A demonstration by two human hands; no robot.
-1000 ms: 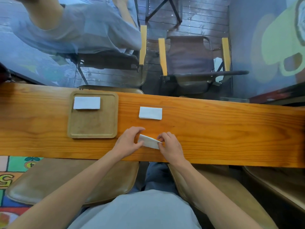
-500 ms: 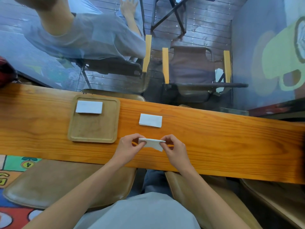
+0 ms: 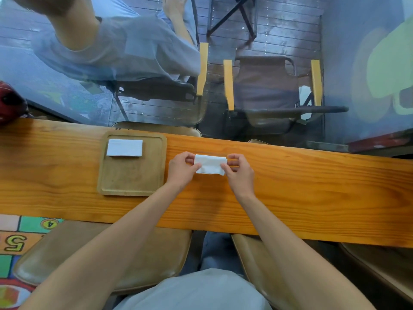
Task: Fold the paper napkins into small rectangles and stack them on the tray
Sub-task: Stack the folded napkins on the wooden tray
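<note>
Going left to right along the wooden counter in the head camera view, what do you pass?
Folded napkin lying on the wooden tray → left hand → napkin pinched between both hands → right hand → bare stretch of counter.

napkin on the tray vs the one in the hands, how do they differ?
The tray napkin lies flat and untouched in the far left corner of the tray; the held napkin is off the tray, over the table, pinched by the left hand and right hand. Tray napkin's edges look crisp; held napkin's near edge is ragged. Both white rectangles.
</note>
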